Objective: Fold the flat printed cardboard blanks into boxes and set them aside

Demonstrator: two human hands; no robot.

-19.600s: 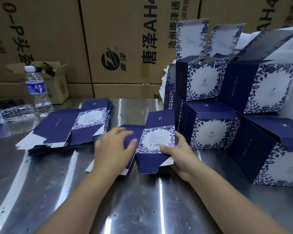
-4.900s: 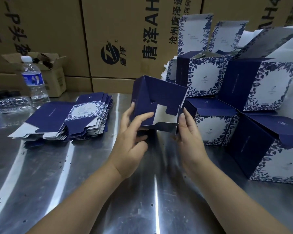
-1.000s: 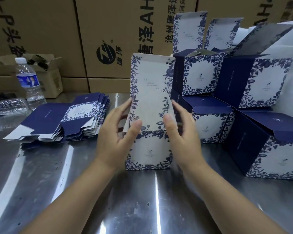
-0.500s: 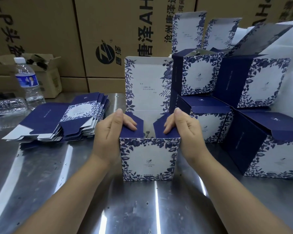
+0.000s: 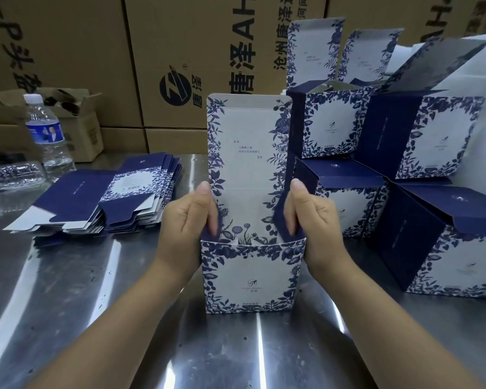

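On a steel table point(image 5: 68, 304), flat blanks point(image 5: 104, 203) lie stacked at left; a left hand point(image 5: 185, 223) and a right hand point(image 5: 317, 223) curl their fingers over the side flaps of an upright box point(image 5: 250, 276) at centre, its lid raised; finished boxes point(image 5: 432, 136) stand piled at right.

Bare left forearm point(image 5: 110, 318) and right forearm point(image 5: 390, 318) fill the lower frame, uncovered up to the left hand point(image 5: 185, 220) and right hand point(image 5: 317, 220); thumbnails short, plain.
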